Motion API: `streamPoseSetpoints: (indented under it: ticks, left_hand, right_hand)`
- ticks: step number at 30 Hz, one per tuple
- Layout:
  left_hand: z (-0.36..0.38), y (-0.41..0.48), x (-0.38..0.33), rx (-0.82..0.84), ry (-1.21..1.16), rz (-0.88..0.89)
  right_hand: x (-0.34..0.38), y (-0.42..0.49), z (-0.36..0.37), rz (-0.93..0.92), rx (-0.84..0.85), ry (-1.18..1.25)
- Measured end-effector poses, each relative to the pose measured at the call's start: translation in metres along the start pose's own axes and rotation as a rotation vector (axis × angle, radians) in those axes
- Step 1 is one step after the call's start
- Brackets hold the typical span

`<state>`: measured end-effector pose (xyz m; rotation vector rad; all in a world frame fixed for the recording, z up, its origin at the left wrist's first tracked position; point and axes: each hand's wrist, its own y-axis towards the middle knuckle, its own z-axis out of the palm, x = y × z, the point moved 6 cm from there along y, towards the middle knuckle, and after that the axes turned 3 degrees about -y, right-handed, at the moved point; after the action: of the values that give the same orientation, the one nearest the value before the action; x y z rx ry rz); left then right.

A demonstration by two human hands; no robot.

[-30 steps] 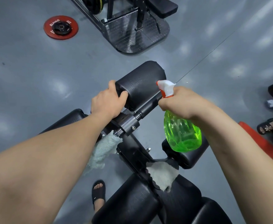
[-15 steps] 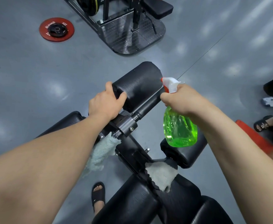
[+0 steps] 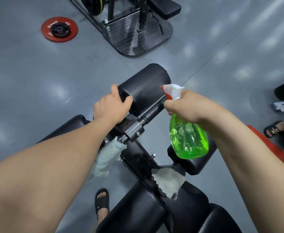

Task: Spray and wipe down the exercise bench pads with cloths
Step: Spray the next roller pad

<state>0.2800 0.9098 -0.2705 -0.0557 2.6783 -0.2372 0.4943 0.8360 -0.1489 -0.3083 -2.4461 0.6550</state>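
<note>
Head camera looks down on a black padded cylindrical roller (image 3: 144, 88) at the far end of the bench, its long axis running from near left to far right. The left hand (image 3: 112, 107) clamps the roller's left end, thumb pressed on the vinyl and the other fingers curled over the end, out of sight. The right hand (image 3: 185, 106) is wrapped round the neck of a translucent green spray bottle with a white and red head (image 3: 188, 140). Its nozzle points left, almost touching the roller's right end, so I'd say the spray falls to the right hand. A ragged pale blue cloth (image 3: 106, 158) hangs under the left forearm. A white cloth (image 3: 169, 181) lies on the near black seat pad (image 3: 138, 214).
</note>
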Motion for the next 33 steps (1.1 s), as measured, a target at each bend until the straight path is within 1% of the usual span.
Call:
streamPoseSetpoints:
  ticks: [2, 5, 7, 12, 18, 21, 25, 27, 31, 33]
  left_hand:
    - [0.000, 0.000, 0.000, 0.003, 0.007, 0.006]
    - [0.001, 0.001, 0.001, -0.015, 0.006, 0.017]
    - [0.002, 0.002, 0.001, -0.031, 0.000, 0.022]
    - [0.000, 0.000, 0.001, -0.025, -0.021, 0.013]
    - [-0.003, -0.004, -0.004, 0.008, -0.021, 0.017]
    - [-0.004, -0.004, -0.004, 0.008, -0.040, 0.025]
    - [-0.002, -0.005, -0.001, 0.013, -0.073, 0.032]
    - [-0.003, -0.006, 0.000, 0.039, -0.091, 0.013]
    - [-0.006, -0.006, 0.006, 0.153, -0.231, -0.058]
    - [-0.013, -0.012, 0.001, 0.155, -0.220, -0.037]
  right_hand:
    - [0.000, 0.001, -0.002, -0.004, -0.018, -0.002]
    - [-0.007, 0.004, -0.006, 0.046, -0.070, 0.110]
    - [-0.011, 0.008, -0.008, 0.071, -0.083, 0.138]
    - [-0.010, 0.017, -0.012, 0.031, -0.093, 0.190]
    - [-0.005, 0.011, -0.007, -0.025, -0.069, 0.146]
    - [-0.006, 0.009, -0.001, -0.079, -0.053, 0.229]
    - [-0.013, -0.004, 0.008, -0.076, -0.060, 0.302]
    - [-0.021, -0.011, 0.013, -0.047, -0.090, 0.327]
    - [-0.033, -0.030, 0.021, -0.084, -0.139, 0.319]
    - [-0.040, -0.043, 0.024, -0.093, -0.174, 0.332]
